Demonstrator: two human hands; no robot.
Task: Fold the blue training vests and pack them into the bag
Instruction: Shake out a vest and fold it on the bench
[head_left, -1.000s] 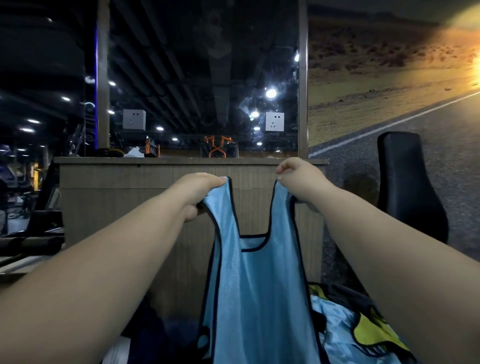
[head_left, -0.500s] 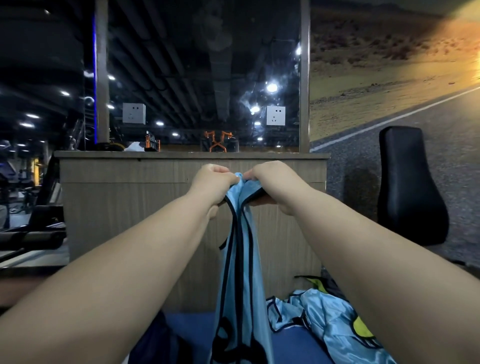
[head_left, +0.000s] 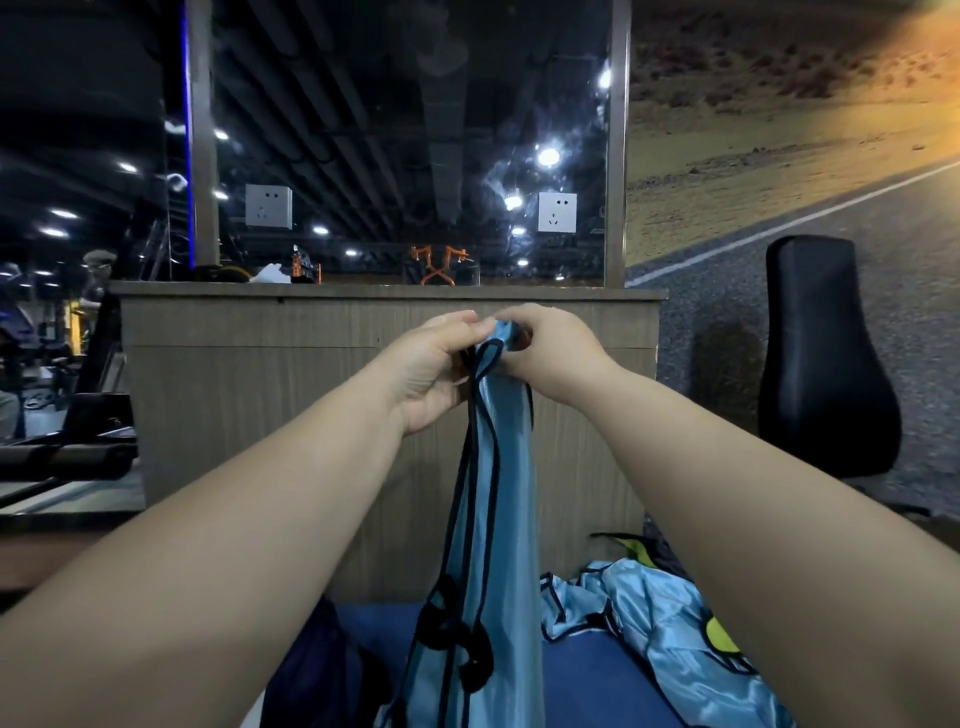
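The left hand (head_left: 431, 366) and right hand (head_left: 553, 353) pinch the blue vest (head_left: 498, 545) by its 2 straps, pressed together, and it hangs limp over the blue surface (head_left: 597, 680). It looks light and slippery, so grip the black-trimmed edges.

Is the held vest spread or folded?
Folded in half: the vest hangs narrow, its straps pinched together by left hand and right hand.

Wooden counter (head_left: 260, 374) below dark mirror (head_left: 405, 130), desert-road mural (head_left: 779, 130), black padded seat (head_left: 826, 364).
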